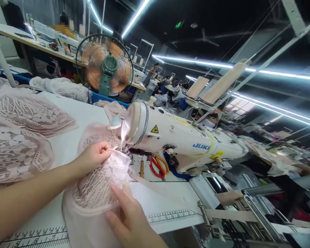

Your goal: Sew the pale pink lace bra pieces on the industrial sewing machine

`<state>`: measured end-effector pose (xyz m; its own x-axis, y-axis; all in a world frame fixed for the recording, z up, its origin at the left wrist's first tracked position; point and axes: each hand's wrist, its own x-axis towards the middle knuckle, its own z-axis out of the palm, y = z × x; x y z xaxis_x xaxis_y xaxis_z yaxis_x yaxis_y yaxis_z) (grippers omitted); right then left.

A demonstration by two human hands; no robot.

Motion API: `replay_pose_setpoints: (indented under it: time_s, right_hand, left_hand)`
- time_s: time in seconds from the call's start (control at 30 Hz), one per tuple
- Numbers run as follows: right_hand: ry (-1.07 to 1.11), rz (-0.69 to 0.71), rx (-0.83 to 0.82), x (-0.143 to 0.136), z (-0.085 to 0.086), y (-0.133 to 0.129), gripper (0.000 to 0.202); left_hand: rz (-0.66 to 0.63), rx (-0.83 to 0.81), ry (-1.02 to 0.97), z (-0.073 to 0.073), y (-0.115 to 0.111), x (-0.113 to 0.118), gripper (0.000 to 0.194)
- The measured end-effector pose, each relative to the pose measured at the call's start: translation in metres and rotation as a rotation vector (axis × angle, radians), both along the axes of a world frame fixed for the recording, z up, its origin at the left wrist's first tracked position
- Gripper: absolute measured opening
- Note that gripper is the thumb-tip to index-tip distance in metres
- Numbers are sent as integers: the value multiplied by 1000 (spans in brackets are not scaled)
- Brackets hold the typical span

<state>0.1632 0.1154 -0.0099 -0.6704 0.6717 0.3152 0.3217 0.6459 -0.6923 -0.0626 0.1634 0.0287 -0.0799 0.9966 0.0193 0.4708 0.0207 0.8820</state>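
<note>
Bright strip lights shine over a big sewing room. At the lower left of the frame, a white table (72, 117) carries a piece of pink lace cloth (98, 187). The left hand (93, 156) pinches the cloth's top edge right by the needle of the white sewing machine (175, 137). The right hand (130, 218) lies flat and open on the cloth's lower edge. Red scissors (156, 167) lie under the machine. A fan (104, 65) stands at the upper left.
</note>
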Motion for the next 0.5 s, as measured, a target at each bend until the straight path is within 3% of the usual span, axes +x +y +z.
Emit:
replay_pose_setpoints:
  time_s: [0.07,0.13,0.17,0.23,0.3,0.4,0.5]
  right_hand:
    - [-72,-84,-18,-7,4,5,32]
    - [-141,-200,-41,-10,8,14,35]
    - [-185,-227,-67,-10,10,19,32]
    - [-274,-216,-119,-8,14,25,26]
    - [-376,-189,-143,-7,18,26,30]
    - [-508,-181,-103,-7,22,24,39]
    - [-581,-177,-66,-9,25,24,44]
  left_hand:
    - [25,41,173,-8,-4,0,17]
    - [15,65,352,-13,-11,-1,9]
    - [4,69,415,-15,-15,-2,14]
    - [-50,72,590,-16,-22,-3,43]
    - [-161,145,870,-16,-24,0,62]
    - [-378,462,1207,-20,-19,5,48]
    - [-515,661,1182,-27,-10,7,26]
